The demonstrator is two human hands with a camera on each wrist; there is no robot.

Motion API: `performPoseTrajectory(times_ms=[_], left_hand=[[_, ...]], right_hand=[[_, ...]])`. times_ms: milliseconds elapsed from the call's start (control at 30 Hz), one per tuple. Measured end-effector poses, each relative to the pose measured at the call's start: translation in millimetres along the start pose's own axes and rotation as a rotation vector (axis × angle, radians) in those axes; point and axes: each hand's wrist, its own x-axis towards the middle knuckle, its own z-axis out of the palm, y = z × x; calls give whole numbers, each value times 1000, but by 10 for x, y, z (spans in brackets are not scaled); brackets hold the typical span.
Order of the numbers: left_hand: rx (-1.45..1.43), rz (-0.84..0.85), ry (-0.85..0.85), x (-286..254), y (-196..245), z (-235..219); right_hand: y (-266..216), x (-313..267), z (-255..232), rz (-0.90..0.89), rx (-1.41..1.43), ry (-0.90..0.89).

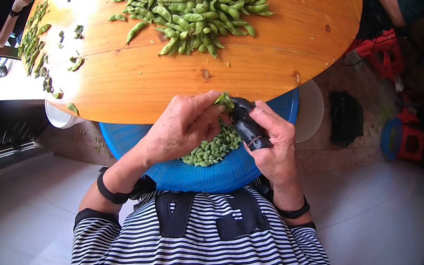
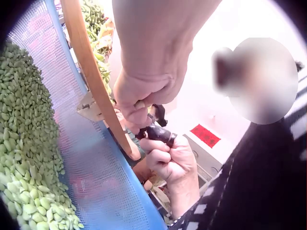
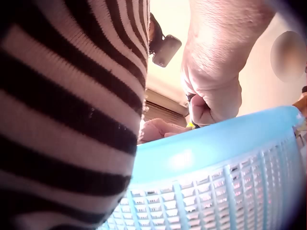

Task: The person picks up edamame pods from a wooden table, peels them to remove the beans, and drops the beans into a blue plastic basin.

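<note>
My left hand pinches a green soybean pod over the near edge of the table. Opposite it, my right hand has its fingers curled, with black finger covers on its thumb side, a band round one of them. The covered tips meet at the pod and pinch it against the left fingertips. Shelled green beans lie below both hands in a blue mesh basket. A large heap of these beans shows in the left wrist view. The right wrist view has the basket rim in front of the hands.
A pile of whole pods covers the far part of the round wooden table. Scattered pods lie at its left. White tubs stand beneath the edge. Another person's arm is at the left, red stools at the right.
</note>
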Motion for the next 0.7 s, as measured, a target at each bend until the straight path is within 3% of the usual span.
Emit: performPoseTrajectory(times_ms=[33,100,167,300,333,367,400,433,467,533,567,633,700], left_hand=[[-194,-139,-104,0,7,-24],[-304,-161,-100,-14,-18,18],[-492,-271,-43,-24,-38,58],[-538,-192,-73,-37,-16,89],[-246,-104,-248,-55,8,24],[50,-20,-415,-76,52,-48],[191,33,-562,-27,246,-169],[194,35,-555,1,228,-219],[234,140,-457,22,196,-252],[390,281,-172,154,206,-297],[667,350,-9,266,164,-359],[994,536,196,522,74,-507],[1071,546,165,672,36,-605]], right_hand=[[18,-1,5,0,0,-3],[70,-3,29,27,108,-13],[54,-5,100,-34,12,37],[108,-35,-14,-92,-93,191],[-32,-72,-136,0,-136,259],[-53,-107,-265,60,1,376],[-20,-158,-450,63,-76,451],[50,-220,-642,44,-227,505],[79,-247,-851,-54,-589,438],[127,-390,-1087,173,-819,428],[128,-429,-1141,249,-927,428],[127,-484,-1173,255,-916,451],[114,-481,-1166,268,-900,481]])
